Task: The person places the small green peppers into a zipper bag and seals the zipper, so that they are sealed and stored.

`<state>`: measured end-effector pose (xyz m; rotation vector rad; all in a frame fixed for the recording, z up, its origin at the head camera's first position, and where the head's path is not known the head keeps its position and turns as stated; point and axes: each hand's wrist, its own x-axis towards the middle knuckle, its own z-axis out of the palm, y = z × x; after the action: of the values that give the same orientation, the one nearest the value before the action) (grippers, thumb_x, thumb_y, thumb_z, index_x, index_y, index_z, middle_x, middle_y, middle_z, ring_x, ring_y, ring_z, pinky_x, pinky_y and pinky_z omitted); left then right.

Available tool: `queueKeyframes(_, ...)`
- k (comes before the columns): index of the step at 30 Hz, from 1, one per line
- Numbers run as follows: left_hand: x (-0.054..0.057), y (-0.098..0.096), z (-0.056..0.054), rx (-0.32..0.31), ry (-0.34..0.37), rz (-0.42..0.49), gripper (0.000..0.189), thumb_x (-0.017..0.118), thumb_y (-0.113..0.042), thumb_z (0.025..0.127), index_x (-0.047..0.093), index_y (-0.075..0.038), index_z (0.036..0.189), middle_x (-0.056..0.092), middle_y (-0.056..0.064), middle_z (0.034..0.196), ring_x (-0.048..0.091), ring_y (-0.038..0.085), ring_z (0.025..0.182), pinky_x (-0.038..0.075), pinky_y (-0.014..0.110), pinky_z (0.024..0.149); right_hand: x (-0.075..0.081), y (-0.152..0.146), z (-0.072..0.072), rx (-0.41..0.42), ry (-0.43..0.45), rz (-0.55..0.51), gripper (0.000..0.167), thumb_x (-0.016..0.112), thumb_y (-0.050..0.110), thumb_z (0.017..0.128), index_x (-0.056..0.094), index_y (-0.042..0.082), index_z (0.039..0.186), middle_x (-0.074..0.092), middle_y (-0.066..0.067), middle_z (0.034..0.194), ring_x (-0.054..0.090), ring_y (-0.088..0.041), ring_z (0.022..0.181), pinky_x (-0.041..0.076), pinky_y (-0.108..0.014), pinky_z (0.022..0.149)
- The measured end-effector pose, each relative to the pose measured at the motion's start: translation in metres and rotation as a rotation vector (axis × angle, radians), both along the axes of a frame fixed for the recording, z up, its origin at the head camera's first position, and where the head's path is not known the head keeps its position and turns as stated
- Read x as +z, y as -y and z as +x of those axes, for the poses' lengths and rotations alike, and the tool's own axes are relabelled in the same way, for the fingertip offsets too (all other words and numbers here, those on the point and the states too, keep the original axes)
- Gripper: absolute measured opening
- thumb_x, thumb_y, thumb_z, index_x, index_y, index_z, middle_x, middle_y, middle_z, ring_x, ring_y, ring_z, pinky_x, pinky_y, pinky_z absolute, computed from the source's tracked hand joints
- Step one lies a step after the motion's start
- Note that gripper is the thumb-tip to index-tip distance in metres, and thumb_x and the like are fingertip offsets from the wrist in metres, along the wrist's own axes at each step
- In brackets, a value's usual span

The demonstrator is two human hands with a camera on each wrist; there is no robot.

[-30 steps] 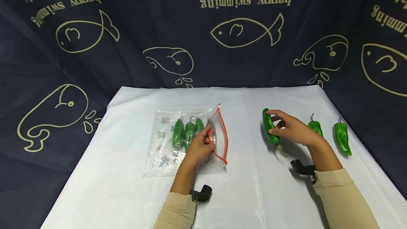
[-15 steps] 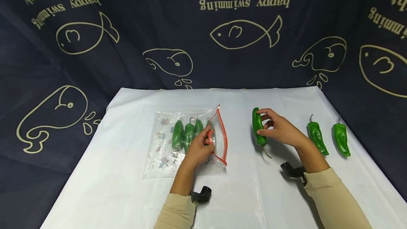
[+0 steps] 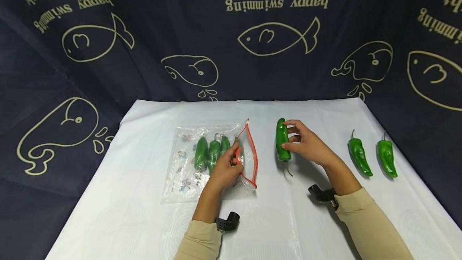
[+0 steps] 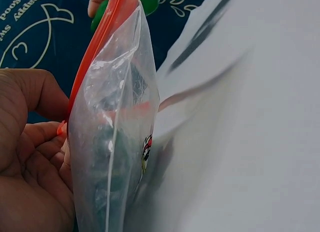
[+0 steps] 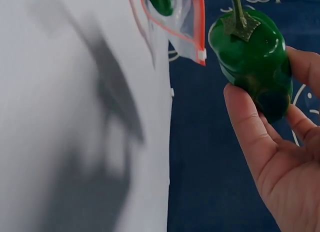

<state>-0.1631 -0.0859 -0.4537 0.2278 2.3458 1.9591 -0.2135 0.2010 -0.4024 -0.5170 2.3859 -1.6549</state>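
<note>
My left hand (image 3: 226, 170) pinches the red-edged opening of a clear zip bag (image 3: 180, 163), whose mouth gapes toward the right. Several green peppers (image 3: 201, 153) lie side by side inside the bag, the last one partly behind my fingers. In the left wrist view, thumb and finger grip the red zip strip (image 4: 82, 77). To the right of the bag my right hand (image 3: 306, 141) holds another green pepper (image 3: 282, 141) between thumb and fingers, its stem toward me. The right wrist view shows this held pepper (image 5: 255, 62) raised above the table, near the bag's red corner.
Two more green peppers, an inner one (image 3: 359, 157) and an outer one (image 3: 387, 158), lie at the table's right side. A white cloth covers the table (image 3: 119, 196). Behind it hangs a dark blue curtain (image 3: 216, 23) with fish and whale drawings.
My right hand has carried its pepper leftward toward the bag's opening, uncovering the inner loose pepper on the right. My left hand has kept its hold on the bag in place.
</note>
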Motion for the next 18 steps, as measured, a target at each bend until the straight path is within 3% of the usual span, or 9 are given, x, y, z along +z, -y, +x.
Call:
queueKeyframes(6, 0.003, -0.001, 0.001, 0.002, 0.027, -0.022, 0.08, 0.058, 0.007, 0.076, 0.036, -0.003, 0.153, 0.056, 0.005, 0.086, 0.049, 0.013, 0.077, 0.043, 0.02, 0.061, -0.001, 0.011, -0.004, 0.014, 0.02, -0.065, 0.067, 0.071, 0.005, 0.089, 0.033, 0.005, 0.145, 0.045, -0.024, 0.131, 0.06, -0.029, 0.099, 0.055, -0.031, 0.076)
queueKeyframes(13, 0.036, -0.003, 0.017, -0.003, 0.008, -0.016, 0.077, 0.055, 0.009, 0.074, 0.037, 0.007, 0.149, 0.056, 0.009, 0.086, 0.048, 0.014, 0.076, 0.043, 0.02, 0.062, 0.002, 0.023, -0.007, 0.019, 0.037, -0.105, 0.067, 0.069, 0.005, 0.09, 0.032, 0.006, 0.146, 0.044, -0.024, 0.132, 0.062, -0.028, 0.098, 0.056, -0.031, 0.076)
queueKeyframes(18, 0.036, -0.004, 0.019, 0.009, -0.013, -0.005, 0.079, 0.055, 0.008, 0.073, 0.036, 0.008, 0.149, 0.055, 0.008, 0.086, 0.047, 0.012, 0.074, 0.042, 0.019, 0.061, 0.001, 0.031, -0.01, 0.014, 0.046, -0.131, 0.066, 0.069, 0.005, 0.09, 0.033, 0.007, 0.146, 0.045, -0.024, 0.132, 0.062, -0.028, 0.099, 0.056, -0.031, 0.076)
